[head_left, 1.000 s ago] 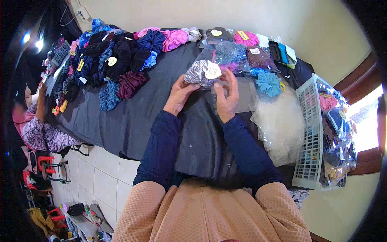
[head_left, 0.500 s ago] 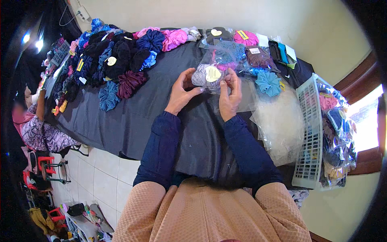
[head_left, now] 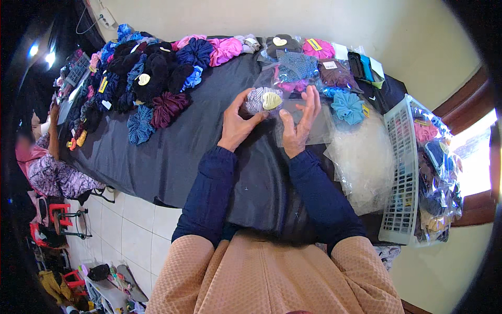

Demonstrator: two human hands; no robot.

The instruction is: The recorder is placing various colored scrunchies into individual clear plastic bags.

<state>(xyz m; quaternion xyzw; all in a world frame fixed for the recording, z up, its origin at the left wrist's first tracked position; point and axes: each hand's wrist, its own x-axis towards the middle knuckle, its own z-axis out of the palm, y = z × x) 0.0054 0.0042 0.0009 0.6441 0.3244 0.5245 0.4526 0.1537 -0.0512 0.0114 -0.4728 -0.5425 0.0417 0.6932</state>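
Note:
A grey-and-white striped scrunchie with a pale heart-shaped tag is held up over the black-covered table, wrapped in a clear bag. My left hand is closed around its left side, thumb at the lower edge. Just to the right of it, my right hand is open, fingers raised and spread, with nothing visible in it. Beyond the hands lie bagged scrunchies, among them a blue dotted one and a brown one. A light blue scrunchie lies right of my right hand.
Loose scrunchies are heaped at the far left. Clear plastic bags are stacked at the right, beside a white plastic basket with bagged goods against it. Another person sits at the table's left end.
My right hand has let go of the bagged scrunchie, its fingers now spread upward. The scrunchie has shifted slightly left in my left hand.

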